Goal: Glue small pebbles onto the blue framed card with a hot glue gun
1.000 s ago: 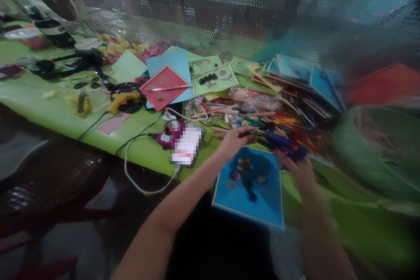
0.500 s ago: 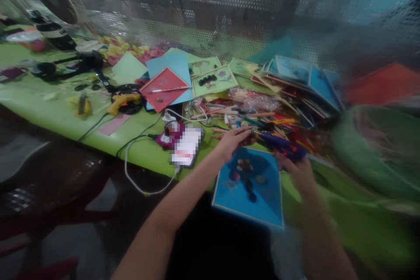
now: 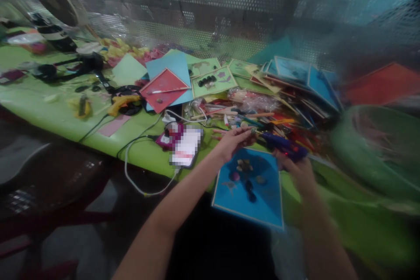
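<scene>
1. right of centre in the frame, the right hand is clamped on a blue glue gun, its nozzle pointing left.
2. beside that nozzle, the left hand has its fingers closed on a small piece, too small to identify.
3. below both hands, at lower centre-right, lies a blue board with a pale edge, bearing dark, pale and purplish pieces.
4. pens and sticks are strewn just above the hands; a lit phone lies left of them on the green table.
5. a green basin fills the right edge.
</scene>
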Action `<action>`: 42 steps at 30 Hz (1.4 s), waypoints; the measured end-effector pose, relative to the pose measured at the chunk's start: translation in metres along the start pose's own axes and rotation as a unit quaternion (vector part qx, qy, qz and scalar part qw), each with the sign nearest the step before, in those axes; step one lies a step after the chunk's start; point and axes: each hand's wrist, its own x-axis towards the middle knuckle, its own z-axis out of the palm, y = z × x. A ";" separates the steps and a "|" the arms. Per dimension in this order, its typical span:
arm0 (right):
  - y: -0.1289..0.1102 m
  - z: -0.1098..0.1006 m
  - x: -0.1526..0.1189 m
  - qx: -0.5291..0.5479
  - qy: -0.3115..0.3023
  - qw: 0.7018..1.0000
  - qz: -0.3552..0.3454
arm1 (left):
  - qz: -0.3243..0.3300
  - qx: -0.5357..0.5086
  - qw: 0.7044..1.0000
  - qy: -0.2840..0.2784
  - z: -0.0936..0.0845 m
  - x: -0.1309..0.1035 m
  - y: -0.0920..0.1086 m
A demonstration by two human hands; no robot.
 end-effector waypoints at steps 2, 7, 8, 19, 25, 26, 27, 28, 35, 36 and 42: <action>-0.004 0.001 0.000 0.002 0.005 1.000 -0.010 | -0.004 0.010 1.000 -0.006 0.000 -0.001 0.000; -0.006 0.001 -0.001 0.009 0.001 1.000 -0.018 | -0.011 0.016 1.000 -0.005 0.001 -0.003 0.000; -0.005 0.001 -0.001 0.008 0.001 1.000 -0.018 | -0.011 0.015 1.000 -0.005 0.001 -0.003 0.000; 0.001 -0.002 0.001 0.000 -0.001 1.000 -0.031 | 0.000 0.036 0.999 -0.019 -0.004 0.000 -0.002; 0.001 -0.002 -0.001 -0.004 0.000 1.000 -0.020 | 0.006 0.033 0.999 -0.019 -0.004 0.000 0.000; 0.003 -0.002 -0.001 -0.003 -0.001 1.000 -0.016 | 0.007 0.030 0.999 -0.017 -0.004 0.000 0.000; 0.005 -0.003 0.000 -0.003 0.000 1.000 -0.014 | 0.006 0.029 0.999 -0.016 -0.004 0.000 0.000; 0.007 -0.003 0.000 -0.003 0.001 1.000 -0.012 | 0.006 0.027 1.000 -0.013 -0.004 0.001 0.000; 0.011 -0.004 0.000 -0.002 0.000 1.000 0.009 | 0.005 0.006 1.000 0.000 -0.005 0.002 -0.002; 0.011 -0.004 0.000 -0.001 0.002 1.000 0.010 | 0.005 0.006 1.000 -0.002 -0.005 0.002 -0.002; 0.013 -0.004 0.000 0.003 0.004 1.000 0.004 | 0.008 0.008 1.000 -0.004 -0.007 0.002 -0.003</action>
